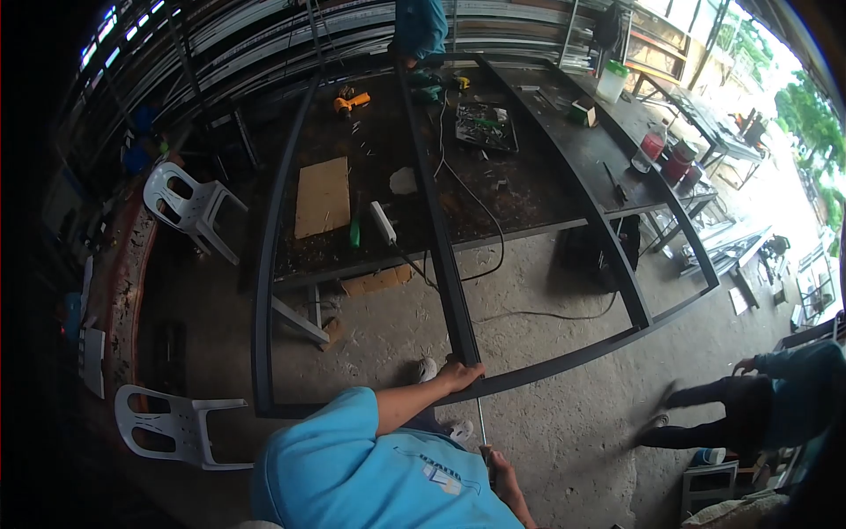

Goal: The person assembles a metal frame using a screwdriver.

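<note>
Your blue shirt (352, 476) fills the bottom of the view, and both arms come out from it. Your left hand (458, 376) sits on the near rail of the metal frame (449, 264), fingers curled over the top edge just where the middle bar meets it. That joint looks like the sensible place to grip, since one hand there can steady both the rail and the bar.

Your right hand (500, 463) is low beside your hip and seems to be closed around a thin rod (481, 423) that points up toward the rail. Your shirt hides part of the hand, so the grip is hard to read.

You see a large dark rectangle of slim bars, split lengthwise by the middle bar. Its far end lies across the table (573, 167) and its near end hangs out over the concrete floor at your hand, so the table appears to carry most of the weight. A second person (419, 26) stands at the far end, close to the middle bar.

Under the bars the table holds a wooden board (322, 196), a yellow drill (350, 102), a tray (485, 125) of small parts and a cable (493, 238) that trails to the floor. Two white chairs (189, 204) stand to your left, and a third person (775, 397) crouches well apart on your right.
</note>
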### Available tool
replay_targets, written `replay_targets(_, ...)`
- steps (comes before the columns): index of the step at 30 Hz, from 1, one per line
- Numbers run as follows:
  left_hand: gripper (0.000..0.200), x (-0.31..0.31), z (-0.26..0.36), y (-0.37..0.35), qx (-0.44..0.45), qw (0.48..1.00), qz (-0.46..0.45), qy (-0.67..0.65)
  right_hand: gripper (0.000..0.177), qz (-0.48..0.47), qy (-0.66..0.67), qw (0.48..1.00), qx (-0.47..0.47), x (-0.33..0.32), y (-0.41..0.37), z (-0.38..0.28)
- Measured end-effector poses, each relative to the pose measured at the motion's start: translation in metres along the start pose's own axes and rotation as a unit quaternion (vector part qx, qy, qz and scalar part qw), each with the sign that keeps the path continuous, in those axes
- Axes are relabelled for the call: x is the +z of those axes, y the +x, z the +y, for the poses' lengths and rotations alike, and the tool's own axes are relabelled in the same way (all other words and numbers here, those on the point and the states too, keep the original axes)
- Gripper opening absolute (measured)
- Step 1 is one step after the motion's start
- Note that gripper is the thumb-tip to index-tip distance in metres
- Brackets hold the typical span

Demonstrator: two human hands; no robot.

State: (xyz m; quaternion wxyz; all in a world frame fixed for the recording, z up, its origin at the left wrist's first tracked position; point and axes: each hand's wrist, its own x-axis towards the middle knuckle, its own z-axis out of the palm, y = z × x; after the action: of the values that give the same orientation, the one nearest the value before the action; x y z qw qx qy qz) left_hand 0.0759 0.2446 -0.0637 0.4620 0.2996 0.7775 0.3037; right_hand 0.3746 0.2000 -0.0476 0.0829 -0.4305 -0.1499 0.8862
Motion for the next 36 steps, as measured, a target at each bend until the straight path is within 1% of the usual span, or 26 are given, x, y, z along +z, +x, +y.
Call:
replay_targets(1, 0.059, 0.000, 0.000, 0.000, 0.002, 1.000, 0.002, -0.007, 0.028, 0.013, 0.034, 0.996, 0.077, 0.008, -0.006, -0.008)
replay_targets(5, 0.058, 0.001, -0.001, 0.000, 0.003, 0.999, 0.027, 0.020, 0.026, 0.023, 0.037, 0.998, 0.049, 0.019, -0.013, -0.013)
replay_targets(6, 0.058, 0.001, -0.003, -0.003, 0.002, 0.999, 0.026, 0.022, 0.026, 0.060, -0.088, 0.993, -0.046, 0.021, -0.015, -0.010)
replay_targets(7, 0.058, 0.000, -0.002, -0.002, -0.009, 1.000, 0.019, 0.007, 0.027, 0.095, -0.212, 0.962, -0.142, 0.023, -0.015, -0.008)
replay_targets(8, 0.058, 0.000, 0.000, -0.001, -0.019, 1.000, 0.012, -0.008, 0.027, 0.096, -0.211, 0.962, -0.146, 0.013, -0.008, -0.001)
replay_targets(9, 0.058, -0.001, 0.001, -0.001, -0.016, 1.000, 0.011, -0.006, 0.026, 0.164, -0.366, 0.852, -0.338, 0.001, 0.003, 0.013)
replay_targets(10, 0.059, -0.002, 0.002, -0.001, -0.013, 1.000, 0.007, -0.009, 0.026, 0.221, -0.492, 0.676, -0.503, -0.006, 0.013, 0.023)
replay_targets(11, 0.060, -0.003, 0.002, -0.001, -0.011, 1.000, 0.003, -0.014, 0.019, 0.291, -0.659, 0.556, -0.414, 0.030, -0.015, 0.004)
replay_targets(12, 0.060, -0.001, -0.004, 0.004, -0.007, 1.000, 0.004, -0.012, 0.019, 0.293, -0.657, 0.556, -0.417, 0.030, -0.014, 0.005)
replay_targets(14, 0.062, 0.007, -0.017, 0.015, -0.033, 0.999, 0.013, 0.004, 0.016, 0.256, -0.529, 0.692, -0.419, 0.024, -0.011, 0.009)
replay_targets(15, 0.062, 0.003, -0.009, 0.011, -0.029, 0.999, 0.013, 0.004, 0.016, 0.259, -0.529, 0.689, -0.422, 0.017, -0.006, 0.012)
replay_targets(17, 0.065, -0.003, 0.002, 0.002, -0.048, 0.999, -0.018, 0.006, 0.016, 0.219, -0.480, 0.760, -0.379, 0.005, 0.000, 0.013)
replay_targets(18, 0.065, -0.001, -0.002, 0.005, -0.045, 0.999, -0.021, 0.006, 0.016, 0.223, -0.480, 0.758, -0.381, 0.004, 0.002, 0.011)
replay_targets(19, 0.066, 0.004, -0.010, 0.011, -0.036, 0.999, 0.006, 0.020, 0.015, 0.173, -0.331, 0.876, -0.304, 0.002, 0.004, 0.010)
replay_targets(20, 0.068, 0.010, -0.020, 0.017, -0.027, 0.999, 0.032, 0.034, 0.015, 0.116, -0.167, 0.955, -0.214, 0.003, 0.003, 0.007)
replay_targets(21, 0.073, 0.004, -0.008, 0.007, -0.034, 0.999, 0.029, 0.026, 0.015, 0.059, -0.054, 0.986, -0.146, 0.006, -0.001, 0.003)
replay_targets(22, 0.075, -0.006, 0.005, -0.005, -0.050, 0.998, -0.039, -0.012, 0.015, 0.070, -0.050, 0.986, -0.141, 0.007, -0.007, -0.001)
replay_targets(24, 0.073, -0.001, -0.008, 0.004, -0.071, 0.997, -0.035, -0.016, 0.018, -0.118, 0.066, 0.991, 0.020, 0.014, -0.010, -0.012)
replay_targets(25, 0.073, 0.001, -0.011, 0.005, -0.069, 0.997, -0.036, -0.018, 0.021, -0.040, 0.045, 0.998, 0.022, 0.019, -0.018, -0.016)
replay_targets(26, 0.070, 0.002, -0.008, 0.005, -0.061, 0.998, -0.010, -0.001, 0.021, -0.040, 0.039, 0.998, 0.017, 0.025, -0.022, -0.018)
replay_targets(28, 0.068, 0.002, -0.004, 0.006, -0.048, 0.999, 0.019, 0.009, 0.021, 0.112, -0.050, 0.991, -0.047, 0.034, -0.023, -0.020)
replay_targets(30, 0.064, -0.001, -0.003, 0.001, -0.026, 0.999, -0.001, -0.028, 0.028, 0.090, -0.099, 0.988, -0.074, 0.030, -0.020, -0.018)
replay_targets(31, 0.064, 0.005, -0.010, 0.007, -0.028, 0.999, 0.001, -0.029, 0.034, 0.151, -0.233, 0.947, -0.162, 0.030, -0.022, -0.013)
replay_targets(33, 0.056, 0.012, -0.017, 0.008, -0.092, 0.995, 0.039, 0.018, 0.045, 0.258, -0.425, 0.798, -0.342, 0.039, -0.031, 0.003)
replay_targets(34, 0.056, 0.012, -0.020, 0.008, -0.095, 0.994, 0.042, 0.020, 0.045, 0.255, -0.424, 0.800, -0.340, 0.031, -0.029, 0.011)
replay_targets(36, 0.062, -0.002, 0.012, -0.020, -0.056, 0.998, -0.006, -0.023, 0.037, 0.263, -0.631, 0.550, -0.480, 0.012, -0.021, 0.024)
